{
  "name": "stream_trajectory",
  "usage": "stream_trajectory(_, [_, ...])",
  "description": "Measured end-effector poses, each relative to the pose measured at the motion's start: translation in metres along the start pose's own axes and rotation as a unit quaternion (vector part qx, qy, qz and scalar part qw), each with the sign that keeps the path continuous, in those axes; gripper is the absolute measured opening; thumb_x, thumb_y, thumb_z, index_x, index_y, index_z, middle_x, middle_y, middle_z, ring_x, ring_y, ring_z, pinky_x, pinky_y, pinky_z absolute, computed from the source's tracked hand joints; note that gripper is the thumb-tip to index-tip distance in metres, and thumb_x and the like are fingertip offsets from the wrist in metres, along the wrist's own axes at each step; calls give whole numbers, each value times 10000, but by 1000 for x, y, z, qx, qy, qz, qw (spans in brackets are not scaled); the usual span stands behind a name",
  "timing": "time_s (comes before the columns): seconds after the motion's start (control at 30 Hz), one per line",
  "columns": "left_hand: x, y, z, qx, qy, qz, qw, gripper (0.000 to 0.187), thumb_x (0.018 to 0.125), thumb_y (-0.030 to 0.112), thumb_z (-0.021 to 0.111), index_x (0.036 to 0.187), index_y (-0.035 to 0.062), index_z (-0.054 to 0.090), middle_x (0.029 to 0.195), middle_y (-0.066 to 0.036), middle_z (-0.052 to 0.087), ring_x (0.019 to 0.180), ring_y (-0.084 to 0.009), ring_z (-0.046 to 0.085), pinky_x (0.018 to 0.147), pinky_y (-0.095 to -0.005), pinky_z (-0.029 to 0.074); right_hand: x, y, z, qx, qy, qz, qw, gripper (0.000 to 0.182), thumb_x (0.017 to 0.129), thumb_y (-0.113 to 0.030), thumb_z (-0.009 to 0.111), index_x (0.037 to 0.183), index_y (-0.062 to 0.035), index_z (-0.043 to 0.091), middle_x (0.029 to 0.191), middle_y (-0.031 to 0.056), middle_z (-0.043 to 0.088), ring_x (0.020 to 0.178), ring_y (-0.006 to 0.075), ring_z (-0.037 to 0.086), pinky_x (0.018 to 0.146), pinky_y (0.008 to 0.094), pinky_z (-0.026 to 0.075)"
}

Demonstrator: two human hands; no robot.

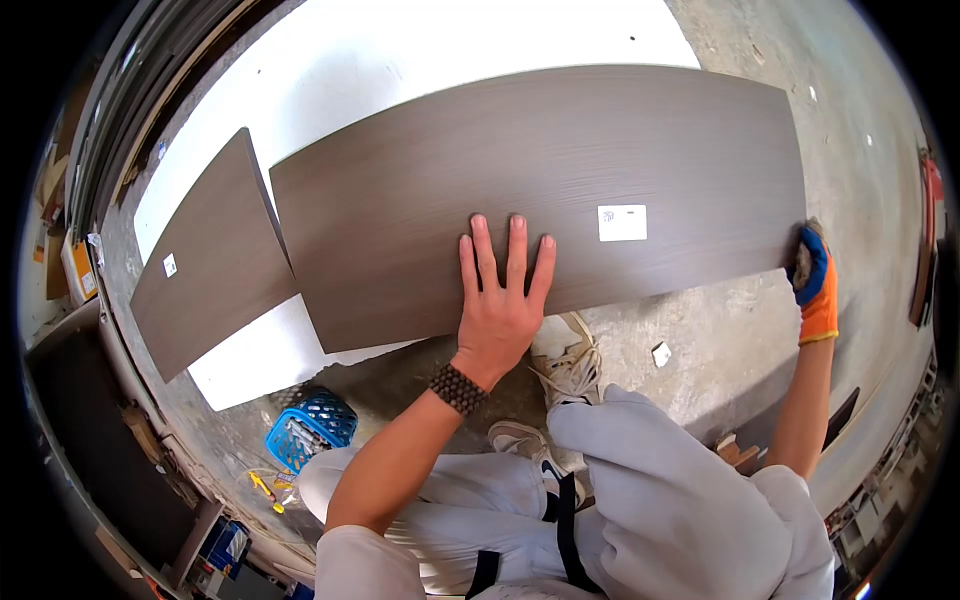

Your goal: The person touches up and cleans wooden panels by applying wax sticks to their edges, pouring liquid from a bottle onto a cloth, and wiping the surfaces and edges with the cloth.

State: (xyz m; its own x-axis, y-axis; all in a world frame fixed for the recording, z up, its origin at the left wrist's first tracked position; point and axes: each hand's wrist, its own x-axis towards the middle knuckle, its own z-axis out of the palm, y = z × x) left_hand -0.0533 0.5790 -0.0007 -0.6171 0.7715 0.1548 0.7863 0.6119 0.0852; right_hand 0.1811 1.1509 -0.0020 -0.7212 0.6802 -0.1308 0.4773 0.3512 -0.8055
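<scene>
A large brown wood-grain panel (400, 190) lies in front of me, partly over a white sheet (330, 70) on the floor, with a white label (622, 223) on its face. My left hand (500, 305), bare with a beaded bracelet at the wrist, rests flat on the panel near its close edge, fingers spread. At the panel's right end my right hand (817, 285), in an orange and blue glove, has its fingers curled round the near corner. A smaller brown panel (210, 260) with a small label lies to the left, beside the large one.
A blue basket (312, 430) with small items stands on the floor at lower left, near a yellow-handled tool (264, 488). Shelving and boards line the left side. A small white scrap (661, 354) lies near my shoes. Wood pieces (737, 452) are at lower right.
</scene>
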Motion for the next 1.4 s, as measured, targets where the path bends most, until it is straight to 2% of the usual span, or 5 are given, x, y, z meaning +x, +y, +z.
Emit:
stream_trajectory(0.43, [184,-100,-245,-200,-190,36,961,271,1014,258,744,1080,-2,703,900,-203,714,783,-310,694,707,-398,539,91,-202,-63,34,219,-118,968,409,1130,-278,634,1459,-35,651,1293,56,738,1132,141,717,964,265,568])
stream_trajectory(0.7, [290,-169,-66,-172,-140,-74,972,522,1057,477,680,1270,5,741,1153,-212,774,1056,-333,729,962,-462,566,89,-196,170,-137,253,-137,948,517,992,-198,738,1499,-193,636,1381,238,654,1252,437,647,1103,481,506])
stream_trajectory(0.9, [218,-116,-74,-237,81,-5,968,189,1051,178,652,1130,34,744,994,-97,716,955,-306,670,913,-468,550,68,-182,185,-434,140,-142,878,560,931,-232,785,1475,-247,656,1285,221,628,1206,431,609,1039,514,507])
stream_trajectory(1.1, [34,-116,-8,-121,-3,-109,987,536,1077,224,585,1589,80,526,1663,-188,451,1574,-410,371,1286,-546,300,142,-188,193,-440,159,-65,882,479,998,-309,713,1471,-277,640,1263,203,642,1167,411,668,952,521,569])
stream_trajectory(1.4, [20,-110,-12,-109,-47,-136,984,587,1046,262,580,1607,107,508,1716,-156,401,1613,-380,324,1313,-587,233,58,-373,482,-210,-52,-402,890,344,883,-338,785,1140,-124,701,1158,160,637,1039,374,643,819,497,531])
